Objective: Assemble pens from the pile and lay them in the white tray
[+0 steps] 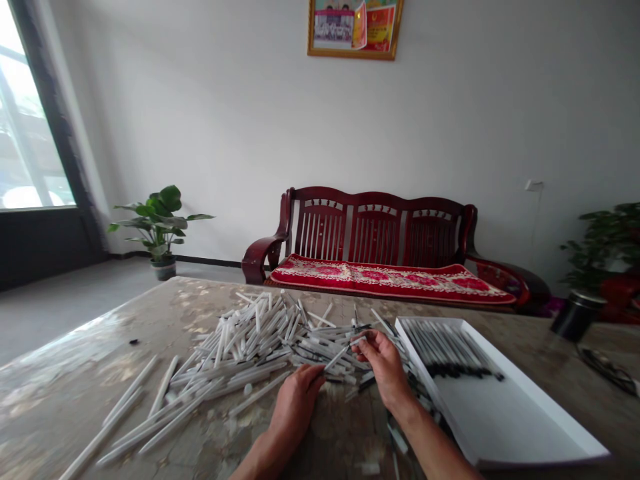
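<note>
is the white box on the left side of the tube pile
No, the white box lies to the right of the pile of white tubes.

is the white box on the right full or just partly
Partly full: in the white box, clear tubes with dark ends lie toward the far end, and its bottom shows toward the near end.

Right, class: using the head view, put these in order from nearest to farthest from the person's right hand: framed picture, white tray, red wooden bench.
From the right hand:
1. White tray: on the table, to the hand's right.
2. Red wooden bench: beyond the table's far edge.
3. Framed picture: high on the wall, above the bench.
</note>
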The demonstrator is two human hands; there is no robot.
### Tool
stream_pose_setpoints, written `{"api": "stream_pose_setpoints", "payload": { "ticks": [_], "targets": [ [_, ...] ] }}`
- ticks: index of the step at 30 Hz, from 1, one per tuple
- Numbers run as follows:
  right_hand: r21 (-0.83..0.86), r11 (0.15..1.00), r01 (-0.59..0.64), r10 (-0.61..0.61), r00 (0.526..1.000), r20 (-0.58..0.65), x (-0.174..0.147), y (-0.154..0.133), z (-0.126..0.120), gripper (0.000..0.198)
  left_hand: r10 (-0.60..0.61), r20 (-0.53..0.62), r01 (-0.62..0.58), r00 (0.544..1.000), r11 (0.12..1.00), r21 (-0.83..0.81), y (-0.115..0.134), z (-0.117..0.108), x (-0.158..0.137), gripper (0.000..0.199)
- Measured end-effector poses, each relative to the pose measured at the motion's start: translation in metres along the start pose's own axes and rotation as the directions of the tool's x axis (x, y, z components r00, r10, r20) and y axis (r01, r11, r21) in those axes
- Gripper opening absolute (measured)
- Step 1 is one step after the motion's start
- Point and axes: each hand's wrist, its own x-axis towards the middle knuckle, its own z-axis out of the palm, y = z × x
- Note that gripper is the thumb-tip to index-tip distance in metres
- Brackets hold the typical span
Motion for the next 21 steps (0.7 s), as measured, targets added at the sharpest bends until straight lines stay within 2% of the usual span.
{"api": "stream_pose_setpoints", "payload": {
  "ticks": [6,14,21],
  "targets": [
    [0.001,1.000,0.014,-0.014,1.000,-0.004,-0.005,-0.008,0.004,0.043,0.004,-0.009,-0.004,1.000,1.000,-0.020,0.002,-0.001,0.000,0.029],
    [-0.032,0.999,-0.023,0.024,0.999,0.047,-0.009,-0.002,0.011,0.049,-0.003,-0.035,0.000,0.999,0.996,-0.089,0.005,-0.002,-0.002,0.025],
    [-0.053,0.990,-0.133,0.132,0.991,-0.021,-0.013,-0.005,0.016,0.051,0.044,-0.041,-0.040,0.998,0.995,0.088,0.009,-0.005,-0.005,0.027]
  ]
}}
